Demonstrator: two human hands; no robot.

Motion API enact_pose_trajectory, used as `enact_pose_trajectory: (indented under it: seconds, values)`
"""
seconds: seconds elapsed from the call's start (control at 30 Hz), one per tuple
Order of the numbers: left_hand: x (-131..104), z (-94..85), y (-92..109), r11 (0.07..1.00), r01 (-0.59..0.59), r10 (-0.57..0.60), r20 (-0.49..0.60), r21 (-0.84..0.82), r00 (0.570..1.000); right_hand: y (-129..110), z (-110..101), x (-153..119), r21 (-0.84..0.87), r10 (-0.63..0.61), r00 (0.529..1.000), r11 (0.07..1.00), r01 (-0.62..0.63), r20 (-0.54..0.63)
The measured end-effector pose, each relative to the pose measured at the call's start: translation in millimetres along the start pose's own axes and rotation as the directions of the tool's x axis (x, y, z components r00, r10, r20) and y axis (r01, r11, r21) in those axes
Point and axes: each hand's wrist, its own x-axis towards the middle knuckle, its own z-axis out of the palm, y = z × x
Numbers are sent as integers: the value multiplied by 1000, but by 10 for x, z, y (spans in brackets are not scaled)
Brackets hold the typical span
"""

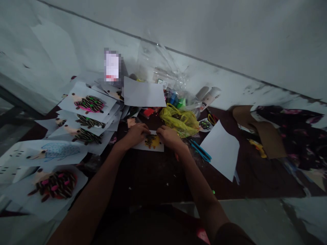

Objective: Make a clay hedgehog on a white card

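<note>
A small white card [138,146] lies on the dark table in front of me, bearing a yellow hedgehog figure [152,142] with dark stripes on its back. My left hand [138,133] rests at the card's upper left, fingers curled together. Over its upper right corner is my right hand [170,136], also with bent fingers pressed together beside the hedgehog. Whatever the fingertips pinch is too small and dark to make out. A peach-coloured piece [131,122] sits just beyond my left hand, and a yellow plastic bag [178,120] lies just beyond my right.
Sheets with hedgehog pictures [90,103] pile up at left. A blank white sheet [144,92] leans at the back. Rightward lie a blue slim tool [200,150], another white sheet [221,151], a yellow glue gun [257,147], brown cardboard [270,139] and dark flowered cloth [301,136].
</note>
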Motion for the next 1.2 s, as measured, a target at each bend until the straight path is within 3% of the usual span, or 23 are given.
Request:
enact_pose_trajectory:
  seconds: [0.2, 0.4, 0.6, 0.73, 0.93, 1.03, 1.2]
  values:
    - [-4, 31, -18, 1000, -20, 20, -36, -18, 999, 103, 2, 14, 57, 102, 993, 993, -99, -55]
    - [-7, 69, -9, 999, -9, 4, -108, -44, 994, 167, -53, 283, 40, 251, 964, 968, -248, -86]
    - [2, 57, -50, 999, -11, 7, -127, -33, 992, 95, -137, 624, 0, 254, 964, 967, -255, -80]
    - [11, 74, -91, 1000, -5, 3, -114, -23, 994, 96, -153, 695, -20, 242, 969, 970, -243, -58]
    - [19, 78, -101, 1000, -18, 18, -101, -2, 995, 159, -103, 577, 37, 166, 971, 986, -162, -169]
    - [18, 66, -93, 1000, -19, 19, -98, 2, 995, 202, -46, 434, 179, 180, 949, 974, -136, -260]
    - [11, 69, -90, 1000, -24, 22, -116, -17, 993, 304, 110, 115, 433, 160, 913, 901, 20, -376]
